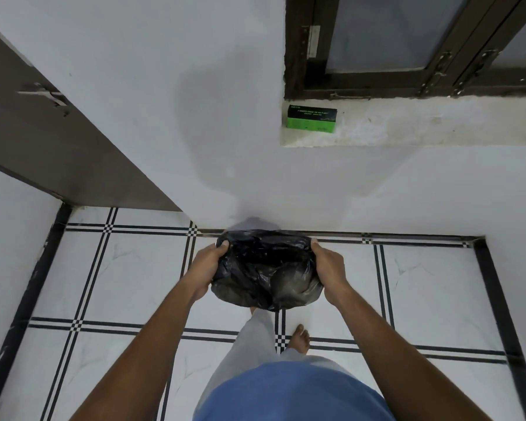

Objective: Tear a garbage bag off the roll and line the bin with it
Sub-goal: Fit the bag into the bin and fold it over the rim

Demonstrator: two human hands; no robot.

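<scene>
A black garbage bag (266, 268) is spread wide between both hands, low over the tiled floor by the wall. My left hand (205, 267) grips its left edge with the thumb on top. My right hand (328, 268) grips the right edge the same way. A pale rim of the bin (254, 223) peeks out behind the bag's far edge; the rest of the bin is hidden under the plastic. A green and black box of bags (312, 119) stands on the window ledge above.
A white wall runs straight ahead, with a dark-framed window (407, 47) at upper right and its stained ledge (438, 126). A brown door (58, 141) stands to the left. My legs and bare foot (299, 337) are on the white tiled floor (128, 278).
</scene>
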